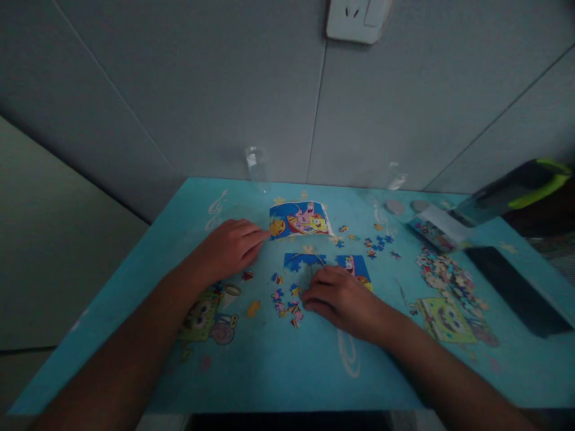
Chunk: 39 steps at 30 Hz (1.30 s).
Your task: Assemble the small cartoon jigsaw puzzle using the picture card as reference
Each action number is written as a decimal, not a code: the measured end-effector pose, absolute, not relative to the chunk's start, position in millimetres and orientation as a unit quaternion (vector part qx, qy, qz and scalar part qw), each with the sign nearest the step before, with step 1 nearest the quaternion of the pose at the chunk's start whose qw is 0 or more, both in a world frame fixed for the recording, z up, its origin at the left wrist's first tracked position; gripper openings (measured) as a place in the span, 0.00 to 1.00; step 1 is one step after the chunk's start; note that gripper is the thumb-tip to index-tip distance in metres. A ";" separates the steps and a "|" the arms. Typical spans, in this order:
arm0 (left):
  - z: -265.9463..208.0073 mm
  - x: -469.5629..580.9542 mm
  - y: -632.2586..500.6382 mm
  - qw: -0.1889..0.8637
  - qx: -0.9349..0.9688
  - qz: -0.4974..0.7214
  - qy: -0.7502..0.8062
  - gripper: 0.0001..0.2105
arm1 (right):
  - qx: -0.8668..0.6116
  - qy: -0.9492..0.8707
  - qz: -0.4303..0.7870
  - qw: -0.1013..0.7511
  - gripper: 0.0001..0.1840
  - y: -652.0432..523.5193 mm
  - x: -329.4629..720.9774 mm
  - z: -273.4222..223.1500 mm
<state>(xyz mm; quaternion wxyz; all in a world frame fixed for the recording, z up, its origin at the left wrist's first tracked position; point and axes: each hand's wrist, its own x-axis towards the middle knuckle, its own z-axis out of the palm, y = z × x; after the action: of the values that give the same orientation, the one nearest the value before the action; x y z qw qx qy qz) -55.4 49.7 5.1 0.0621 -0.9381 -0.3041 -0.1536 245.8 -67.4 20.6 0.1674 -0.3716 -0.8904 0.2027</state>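
Observation:
My left hand (236, 245) reaches in from the left, index finger stretched out, its tip at the lower left corner of a cartoon picture sheet (300, 220). My right hand (336, 293) is closed, with its fingertips down beside loose jigsaw pieces (286, 302); what they hold, if anything, is hidden. Just beyond the right hand lies a joined strip of blue jigsaw pieces (305, 260). A second joined section (354, 267) with a cartoon figure is partly covered by that hand. One yellow jigsaw piece (253, 309) lies apart, between my forearms.
More blue pieces (380, 242) are scattered right of the picture sheet. Further right are a heap of pieces (449, 278), a small printed box (433, 232), a black flat object (516, 290) and round lids (395, 207). Clear jars (257, 169) stand against the wall.

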 end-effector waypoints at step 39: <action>-21.5 -32.2 25.5 -0.037 -0.957 -0.155 -0.242 0.20 | -0.277 -0.945 0.035 0.168 0.10 -77.1 231.1 17.8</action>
<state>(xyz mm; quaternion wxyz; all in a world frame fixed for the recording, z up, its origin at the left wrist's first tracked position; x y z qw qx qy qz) -32.2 25.5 -21.5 -0.0370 -0.9571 -0.2420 -0.1549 231.1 -77.1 17.8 0.1683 -0.2770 -0.9454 0.0350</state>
